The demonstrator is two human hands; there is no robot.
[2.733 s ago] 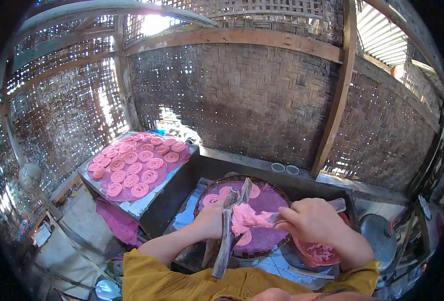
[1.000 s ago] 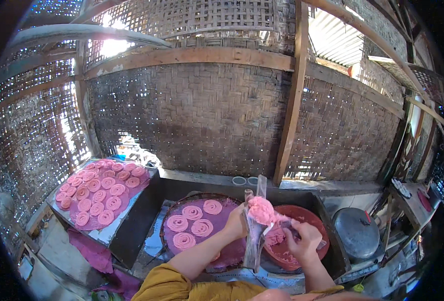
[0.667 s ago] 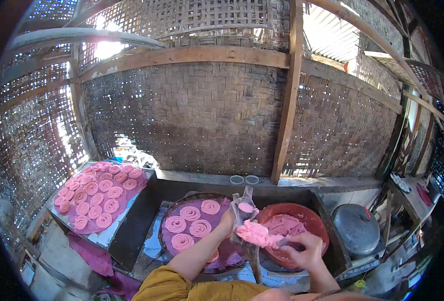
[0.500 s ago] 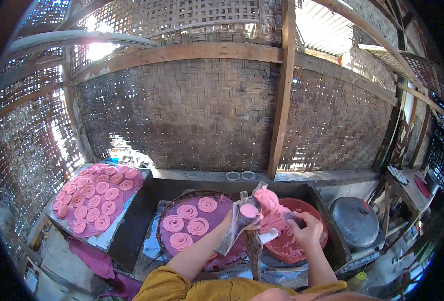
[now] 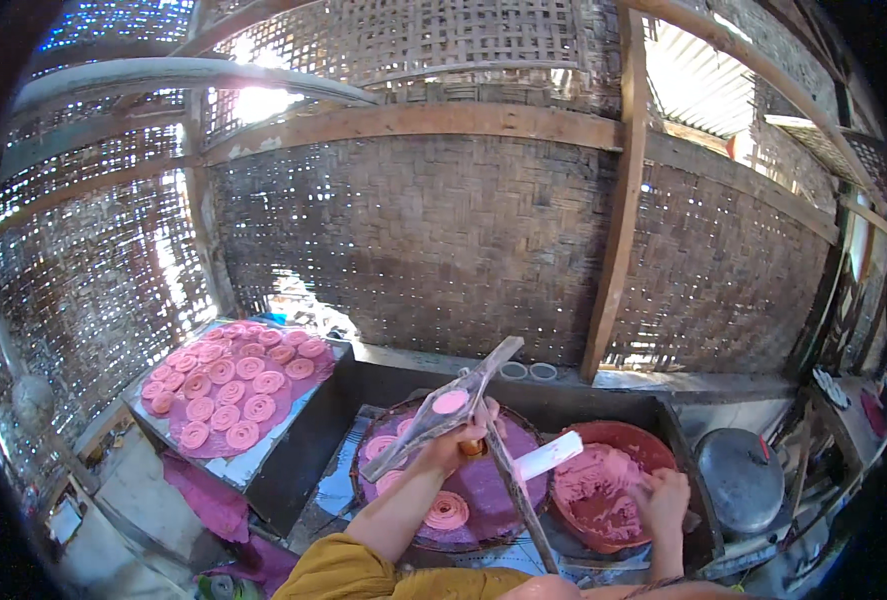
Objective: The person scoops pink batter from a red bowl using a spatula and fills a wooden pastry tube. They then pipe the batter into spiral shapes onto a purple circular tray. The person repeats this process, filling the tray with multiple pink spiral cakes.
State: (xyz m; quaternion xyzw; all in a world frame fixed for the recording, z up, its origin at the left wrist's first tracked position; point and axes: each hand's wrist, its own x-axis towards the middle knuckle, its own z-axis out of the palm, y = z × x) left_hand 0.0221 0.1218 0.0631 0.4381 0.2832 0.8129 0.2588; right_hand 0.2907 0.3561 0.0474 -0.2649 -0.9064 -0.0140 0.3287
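Note:
My left hand (image 5: 445,452) is closed round a worn wooden hand press (image 5: 418,425), holding it tilted above a round tray (image 5: 473,515). Pink dough (image 5: 451,402) fills the hole in the press, and a brassy cylinder (image 5: 473,448) shows beneath. A second wooden arm (image 5: 518,490) of the press slants toward me, with a pale block (image 5: 550,456) sticking out from it. Down in a red basin (image 5: 628,428) of pink dough (image 5: 598,475), my right hand (image 5: 667,502) has its fingers curled at the dough. What they grip is partly hidden. Pink dough coils (image 5: 447,510) lie on the tray.
At the left, a board (image 5: 308,400) carries several rows of pink coils (image 5: 228,392). A dark box-like frame (image 5: 403,379) surrounds tray and basin. Two white rings (image 5: 528,371) rest on the back ledge; a lidded metal pot (image 5: 738,480) stands right of the basin.
My right hand has moved away from the press, down into the basin. The large pink lump at the press is gone from there. The press has swung open and the view has shifted left.

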